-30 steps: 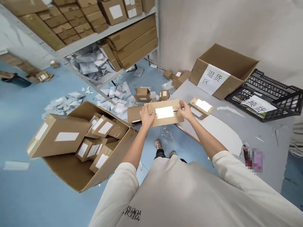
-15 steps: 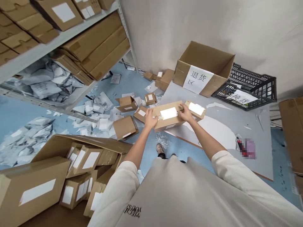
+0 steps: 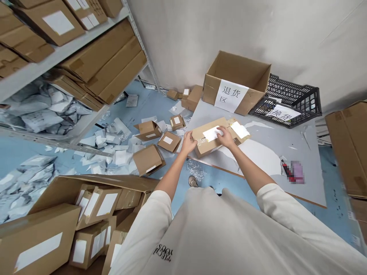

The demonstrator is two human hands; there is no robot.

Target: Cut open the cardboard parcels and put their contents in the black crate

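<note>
Cardboard mostly. Metal shelf rack (image 3: 69,51) on the left, stacked with long brown boxes, grey mailer bags piled on a lower shelf. Blue floor (image 3: 17,151) below it, littered with white bags (image 3: 114,156) and small boxes (image 3: 148,159).

Grey surface (image 3: 301,152) on the right, low, against the wall. Large open carton (image 3: 57,187) bottom left, full of labelled boxes. At the back of the surface: open box with a white sign (image 3: 237,76), and a black plastic crate (image 3: 295,97) just beside it, also signed.

Flat parcel (image 3: 205,145) sits at the left edge of the surface, angled. Can't tell if it rests fully or is slightly lifted. A smaller parcel (image 3: 240,131) is touching its far right end.

Left hand (image 3: 189,142) is clamped on the flat parcel's left end, fingers curled over the edge. Right hand (image 3: 225,138) lies on top, fingers stretched flat onto the white label (image 3: 210,133), not gripping.

Bubble wrap scrap (image 3: 195,170) lies on the floor just below the surface edge.
</note>
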